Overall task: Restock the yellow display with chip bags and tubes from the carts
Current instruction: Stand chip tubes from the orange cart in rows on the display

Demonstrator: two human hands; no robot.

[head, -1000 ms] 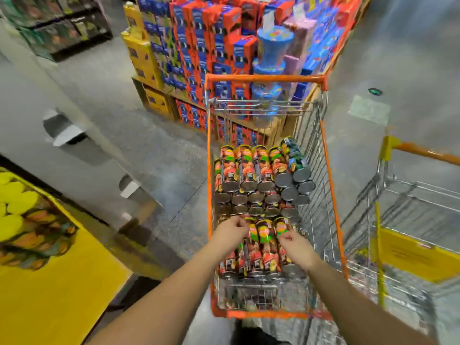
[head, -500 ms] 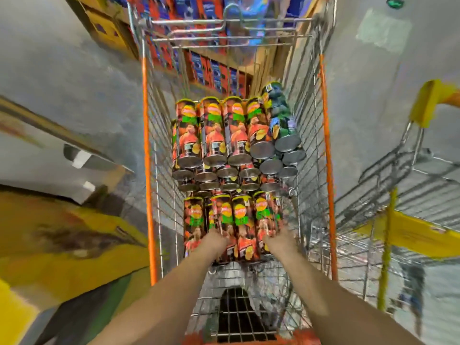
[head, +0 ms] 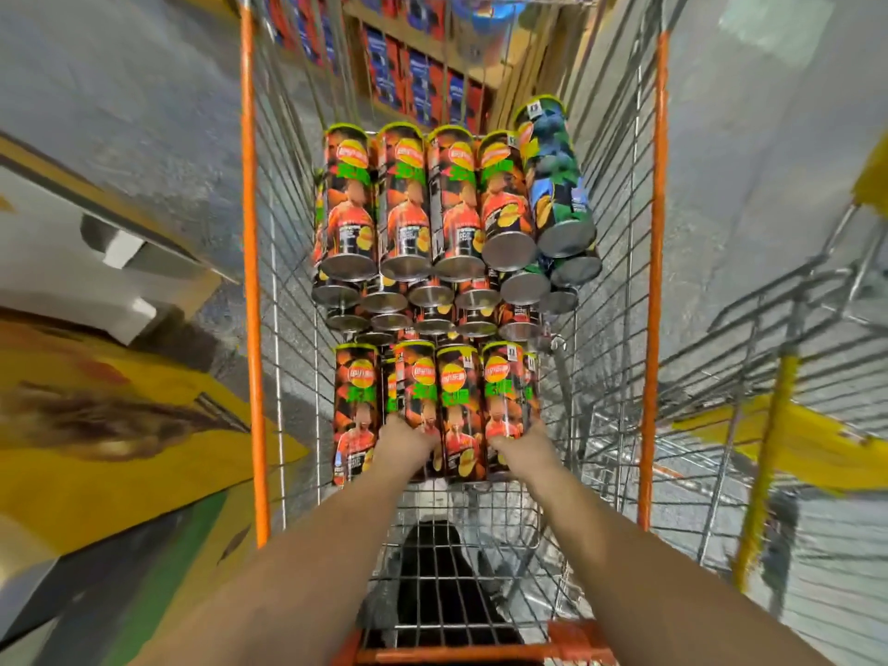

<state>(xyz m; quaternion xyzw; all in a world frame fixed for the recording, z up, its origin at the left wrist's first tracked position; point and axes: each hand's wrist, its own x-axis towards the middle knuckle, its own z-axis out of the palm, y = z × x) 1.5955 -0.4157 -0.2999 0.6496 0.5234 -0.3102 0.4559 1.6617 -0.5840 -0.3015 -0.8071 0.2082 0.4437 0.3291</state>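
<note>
An orange-rimmed wire cart (head: 250,281) holds several red-and-black chip tubes lying on their sides in stacked rows, with blue-green tubes (head: 557,185) at the far right. My left hand (head: 406,444) grips a tube in the near row of tubes (head: 459,406), its fingers wrapped over the lower part. My right hand (head: 521,447) holds the right-hand tube (head: 502,401) of that same row from its outer side. Both forearms reach in over the cart's near end. The yellow display (head: 96,478) lies blurred at the left.
A second wire cart (head: 769,454) with yellow trim stands close on the right. A pallet of red and blue boxes (head: 418,84) sits beyond the cart's far end. A grey-white fixture (head: 96,262) is at the left. Grey floor runs along both sides.
The view has swung down and closer over the cart, so the tubes fill more of the frame. Both hands stay on the near row of tubes, now lower on them.
</note>
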